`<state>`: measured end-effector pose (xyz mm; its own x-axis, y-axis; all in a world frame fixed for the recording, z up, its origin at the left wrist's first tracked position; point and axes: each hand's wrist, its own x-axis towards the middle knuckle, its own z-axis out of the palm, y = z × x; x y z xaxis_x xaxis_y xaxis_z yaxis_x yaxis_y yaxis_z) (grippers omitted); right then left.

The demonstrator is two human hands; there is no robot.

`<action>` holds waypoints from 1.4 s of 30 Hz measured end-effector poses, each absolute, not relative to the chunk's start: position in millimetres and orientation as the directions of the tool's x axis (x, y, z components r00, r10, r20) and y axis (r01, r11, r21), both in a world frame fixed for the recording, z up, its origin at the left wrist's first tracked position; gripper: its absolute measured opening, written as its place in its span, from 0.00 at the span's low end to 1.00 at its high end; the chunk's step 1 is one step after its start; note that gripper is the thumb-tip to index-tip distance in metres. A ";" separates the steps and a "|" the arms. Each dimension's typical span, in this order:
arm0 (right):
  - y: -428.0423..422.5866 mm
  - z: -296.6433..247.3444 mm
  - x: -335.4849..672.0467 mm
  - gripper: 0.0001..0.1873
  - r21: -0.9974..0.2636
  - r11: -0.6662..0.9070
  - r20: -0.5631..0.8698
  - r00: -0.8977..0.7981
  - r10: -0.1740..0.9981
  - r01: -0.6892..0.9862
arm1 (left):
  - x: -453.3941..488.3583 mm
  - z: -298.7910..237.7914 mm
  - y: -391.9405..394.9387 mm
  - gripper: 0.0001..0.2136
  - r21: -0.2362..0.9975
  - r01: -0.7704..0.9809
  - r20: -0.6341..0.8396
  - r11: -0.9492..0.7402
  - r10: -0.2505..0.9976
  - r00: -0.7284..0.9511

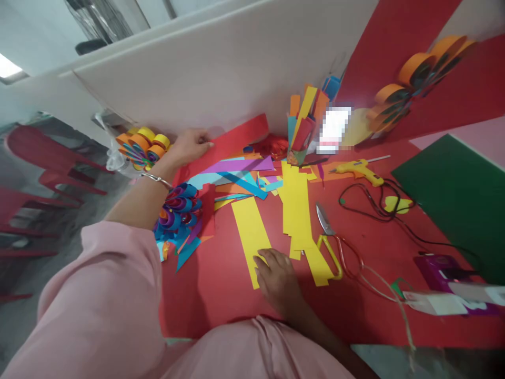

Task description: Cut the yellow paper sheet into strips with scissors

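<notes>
My left hand reaches to the back of the table, its fingers closed at the upper edge of a wide red paper strip. Loose strips lie under and in front of it, among them a purple strip and a blue strip. Close to my body, my right hand rests with fingers loosely spread on the lower end of a yellow paper strip. More yellow strips overlap to its right, with scissors beside them. A blue and purple paper-loop flower sits under my left forearm.
A yellow glue gun with a dark cord lies on the red table. Behind stand a holder of rolled paper and a blurred bright screen. A green sheet and purple box lie right; orange loop flowers hang above.
</notes>
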<state>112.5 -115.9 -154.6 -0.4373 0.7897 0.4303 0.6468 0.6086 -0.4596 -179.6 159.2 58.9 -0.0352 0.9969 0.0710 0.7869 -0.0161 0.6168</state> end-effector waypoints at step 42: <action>-133.0 -153.0 126.7 0.20 -0.291 0.538 0.290 -0.463 0.838 0.791 | -100.8 -116.5 -169.3 0.27 0.923 0.186 -0.292 0.338 0.927 -0.234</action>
